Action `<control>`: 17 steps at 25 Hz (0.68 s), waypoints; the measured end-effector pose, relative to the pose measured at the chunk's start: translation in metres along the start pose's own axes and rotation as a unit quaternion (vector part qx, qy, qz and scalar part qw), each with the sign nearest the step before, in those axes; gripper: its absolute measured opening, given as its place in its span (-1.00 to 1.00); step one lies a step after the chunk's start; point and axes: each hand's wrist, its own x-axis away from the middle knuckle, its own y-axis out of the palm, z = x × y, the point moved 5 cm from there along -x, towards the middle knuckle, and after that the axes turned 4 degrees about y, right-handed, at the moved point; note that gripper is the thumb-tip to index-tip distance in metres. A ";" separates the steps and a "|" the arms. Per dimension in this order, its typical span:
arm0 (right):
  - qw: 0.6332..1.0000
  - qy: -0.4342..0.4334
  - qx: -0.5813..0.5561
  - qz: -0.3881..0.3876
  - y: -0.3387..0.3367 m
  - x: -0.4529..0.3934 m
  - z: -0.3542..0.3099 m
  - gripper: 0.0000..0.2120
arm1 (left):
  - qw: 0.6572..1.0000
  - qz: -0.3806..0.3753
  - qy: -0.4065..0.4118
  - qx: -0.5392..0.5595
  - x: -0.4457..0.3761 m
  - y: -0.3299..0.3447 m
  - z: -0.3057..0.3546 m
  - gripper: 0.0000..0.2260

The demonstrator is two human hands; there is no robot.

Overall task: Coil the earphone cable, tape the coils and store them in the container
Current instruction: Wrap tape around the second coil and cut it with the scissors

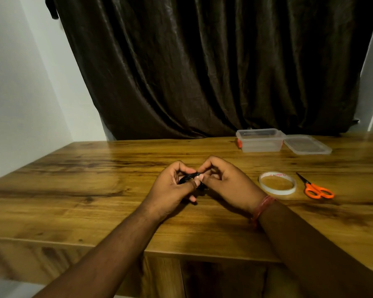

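A small black coil of earphone cable (186,178) sits between my two hands above the middle of the wooden table (95,179). My left hand (172,187) grips the coil, thumb on top. My right hand (221,179) pinches the coil's right side with fingertips and thumb. Most of the coil is hidden by my fingers. A roll of clear tape (277,183) lies flat to the right of my right hand. The clear plastic container (260,140) stands open at the back right, its lid (307,144) lying beside it.
Orange-handled scissors (316,188) lie to the right of the tape roll. A dark curtain (202,61) hangs behind the table. The table's front edge runs just under my forearms, and white walls stand at the left and right.
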 end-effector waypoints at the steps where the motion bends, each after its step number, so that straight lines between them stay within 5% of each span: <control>1: 1.000 0.000 0.004 -0.005 0.000 0.000 -0.001 -0.95 | 1.000 -0.005 0.000 0.003 0.000 0.000 0.000 -0.84; 17: 0.990 -0.058 0.110 0.064 0.002 0.003 -0.011 -0.93 | 0.990 0.074 0.028 -0.114 -0.003 0.001 -0.005 -0.79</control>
